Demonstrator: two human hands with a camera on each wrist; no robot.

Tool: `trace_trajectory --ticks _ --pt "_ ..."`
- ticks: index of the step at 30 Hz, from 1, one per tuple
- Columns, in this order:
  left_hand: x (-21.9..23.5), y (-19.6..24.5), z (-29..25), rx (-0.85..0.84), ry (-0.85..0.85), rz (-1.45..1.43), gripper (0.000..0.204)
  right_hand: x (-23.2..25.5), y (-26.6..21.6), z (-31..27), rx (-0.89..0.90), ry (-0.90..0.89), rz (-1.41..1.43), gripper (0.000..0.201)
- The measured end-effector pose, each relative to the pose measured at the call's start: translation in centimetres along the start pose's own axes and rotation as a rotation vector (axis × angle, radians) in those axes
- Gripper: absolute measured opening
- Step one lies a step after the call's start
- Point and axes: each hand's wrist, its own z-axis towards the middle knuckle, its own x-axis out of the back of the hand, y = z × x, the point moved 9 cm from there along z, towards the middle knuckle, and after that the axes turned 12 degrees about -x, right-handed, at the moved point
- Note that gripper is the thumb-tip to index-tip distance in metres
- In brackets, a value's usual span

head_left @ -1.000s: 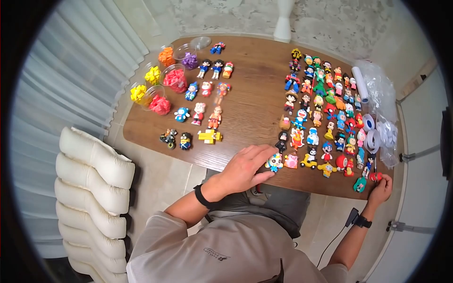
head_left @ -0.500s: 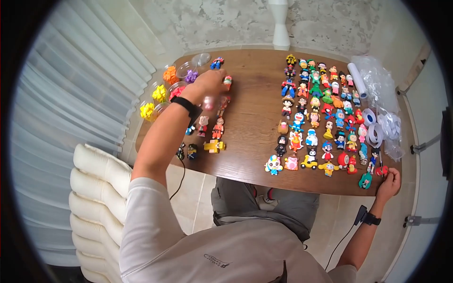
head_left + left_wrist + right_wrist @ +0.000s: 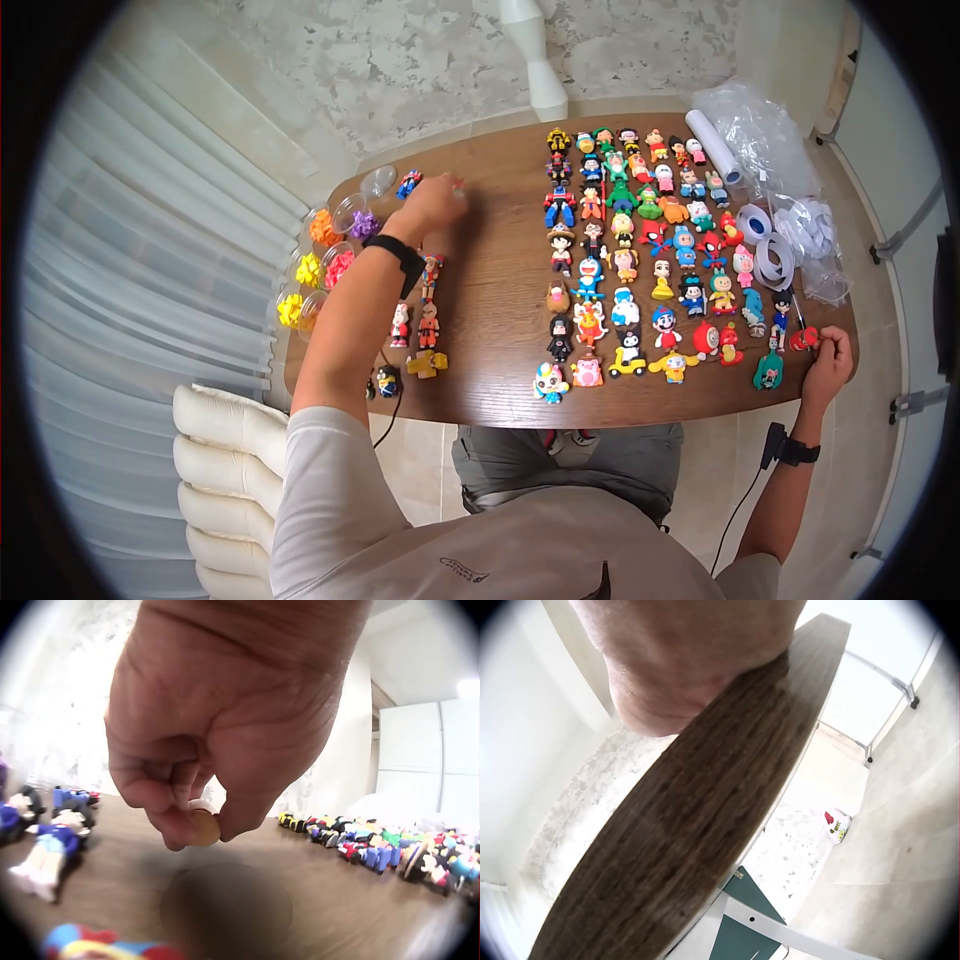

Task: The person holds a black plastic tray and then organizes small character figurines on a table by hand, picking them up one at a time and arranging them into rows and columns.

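My left hand is above the left part of the table, pinching a small toy figurine between thumb and fingers. Only a rounded tan end and a bit of white show past the fingertips in the left wrist view. A dark-haired figurine in blue lies to the left of that hand. At the table's right front corner, my right hand rests on the edge with loosely bent fingers. Beside its fingertips lies a red-handled tool with a thin shaft. A teal-haired figurine is close by.
Rows of figurines cover the right half of the wooden table. Clear cups of orange, yellow, purple and red pieces stand at the left edge. A white roll, tape rings and plastic wrap lie at the right.
My left hand has left the blue-and-white figurine at the front, swung to the back left and now holds another small figurine. The right hand has stayed at the corner; the head view has shifted.
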Motion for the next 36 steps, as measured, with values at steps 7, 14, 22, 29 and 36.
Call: trace_trajectory --ticks 7,14,22,29,36 --pt "0.7 5.8 10.0 -0.036 0.119 -0.038 0.052 0.4 -0.2 -0.2 -0.008 0.036 -0.001 0.014" --pt "-1.4 6.9 15.7 -0.041 0.113 -0.056 0.056 0.4 -0.5 -0.5 -0.018 0.042 -0.018 0.013" --pt "-2.7 5.8 16.7 -0.025 0.075 -0.046 0.056 0.3 -0.7 -0.7 -0.055 0.028 -0.006 0.012" --pt "-2.2 6.0 16.3 -0.023 0.049 -0.020 0.062 0.6 -0.8 -0.6 -0.011 0.040 -0.028 0.012" --pt "1.9 -6.8 12.0 0.093 0.000 0.115 0.051 0.7 0.5 -0.2 -0.022 0.012 0.029 0.012"
